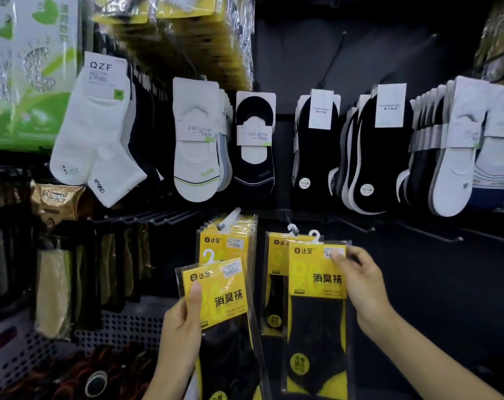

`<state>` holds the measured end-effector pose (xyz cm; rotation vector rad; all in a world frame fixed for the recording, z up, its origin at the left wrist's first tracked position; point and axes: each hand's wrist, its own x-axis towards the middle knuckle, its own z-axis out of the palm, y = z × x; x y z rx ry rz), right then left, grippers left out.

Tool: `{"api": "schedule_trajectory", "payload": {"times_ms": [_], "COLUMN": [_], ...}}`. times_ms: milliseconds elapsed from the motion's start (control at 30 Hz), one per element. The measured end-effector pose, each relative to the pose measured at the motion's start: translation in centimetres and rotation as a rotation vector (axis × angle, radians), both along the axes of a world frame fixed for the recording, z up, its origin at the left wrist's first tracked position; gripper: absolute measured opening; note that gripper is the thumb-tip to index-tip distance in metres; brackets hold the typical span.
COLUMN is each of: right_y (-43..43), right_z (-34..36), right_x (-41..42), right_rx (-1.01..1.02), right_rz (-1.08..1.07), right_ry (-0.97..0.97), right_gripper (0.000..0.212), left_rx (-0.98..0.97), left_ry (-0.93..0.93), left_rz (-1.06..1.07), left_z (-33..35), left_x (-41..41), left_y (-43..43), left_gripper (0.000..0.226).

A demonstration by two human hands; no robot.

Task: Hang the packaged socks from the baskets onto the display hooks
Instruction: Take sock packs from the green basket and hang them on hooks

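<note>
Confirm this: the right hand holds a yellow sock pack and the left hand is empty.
Wrong about the left hand: in the head view it grips a yellow pack too. The right hand does hold the right pack.

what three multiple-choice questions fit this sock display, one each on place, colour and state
1. Where does the right hand hold the right-hand sock pack? A in a basket B in front of a hung yellow pack C on the top row
2. Card colour of the left-hand sock pack? A red B white C yellow
3. The left hand? A flat, empty B grips its pack C out of view
Answers: B, another yellow pack hangs just behind it; C, its header is yellow; B, it clasps the card's edge.
</note>
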<state>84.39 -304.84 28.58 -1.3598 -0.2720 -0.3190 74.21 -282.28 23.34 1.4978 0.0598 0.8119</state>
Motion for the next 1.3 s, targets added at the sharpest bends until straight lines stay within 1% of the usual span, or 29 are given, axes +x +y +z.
{"api": "schedule_trajectory", "payload": {"times_ms": [100, 167, 300, 367, 433, 500, 567, 633, 700, 800, 833, 900, 1000, 1133, 1200, 1300], "right_y": [1.1, 2.1, 3.4, 3.6, 3.5, 3.2, 3.0, 3.2, 3.9, 5.0, 5.2, 5.3, 4.5, 2.7, 2.0, 1.8], "right_z": [0.6, 0.6, 0.1, -0.5, -1.3, -2.4, -3.5, -4.3, -4.4, -4.4, -4.4, -4.6, -4.8, -4.5, -3.8, -2.5], "right_x": [1.1, 1.7, 3.1, 3.7, 4.0, 3.9, 3.1, 1.6, -0.5, -3.5, -4.1, -4.7, -4.5, -3.4, -2.8, -1.7], "right_rx": [-0.058, -0.093, -0.08, -0.083, -0.111, -0.154, -0.173, -0.165, -0.19, -0.265, -0.274, -0.257, -0.13, 0.031, 0.036, 0.009], "right_rz": [0.018, 0.028, -0.007, -0.068, -0.17, -0.292, -0.336, -0.231, -0.022, 0.293, 0.355, 0.399, 0.333, 0.093, 0.015, -0.022], "right_ry": [-0.038, -0.043, 0.004, 0.027, 0.064, 0.117, 0.136, 0.102, 0.077, 0.065, 0.068, 0.068, 0.083, 0.09, 0.072, 0.027], "right_gripper": [0.006, 0.004, 0.009, 0.014, 0.019, 0.026, 0.032, 0.029, 0.025, 0.035, 0.032, 0.021, 0.02, 0.014, 0.013, 0.012], "left_rx": [-0.017, -0.01, 0.008, 0.002, -0.004, -0.008, -0.001, 0.01, 0.001, -0.005, 0.01, 0.02, 0.007, 0.065, 0.075, 0.091], "left_ry": [0.002, -0.006, -0.011, -0.024, -0.026, -0.022, -0.016, -0.002, 0.021, 0.045, 0.053, 0.063, 0.064, 0.185, 0.242, 0.267], "left_rz": [-0.001, 0.011, 0.042, 0.031, -0.017, -0.054, -0.08, -0.105, -0.121, -0.184, -0.195, -0.212, -0.288, -0.406, -0.446, -0.457], "left_z": [-0.2, -0.1, 0.1, 0.0, -0.2, -0.4, -0.5, -0.8, -1.0, -1.3, -1.4, -1.6, -1.8, -2.7, -3.2, -3.7], "left_x": [0.1, -0.1, -0.3, -0.2, -0.1, 0.0, 0.1, 0.4, 0.6, 0.9, 1.0, 1.0, 1.1, 1.7, 1.9, 2.2], "left_y": [0.6, 0.5, 0.1, 0.0, -0.1, -0.3, -0.5, -0.7, -1.2, -2.2, -2.5, -3.1, -3.9, -4.7, -5.0, -5.5], "left_gripper": [0.041, 0.047, 0.038, 0.031, 0.038, 0.04, 0.041, 0.049, 0.049, 0.047, 0.047, 0.047, 0.044, 0.055, 0.053, 0.047]}}
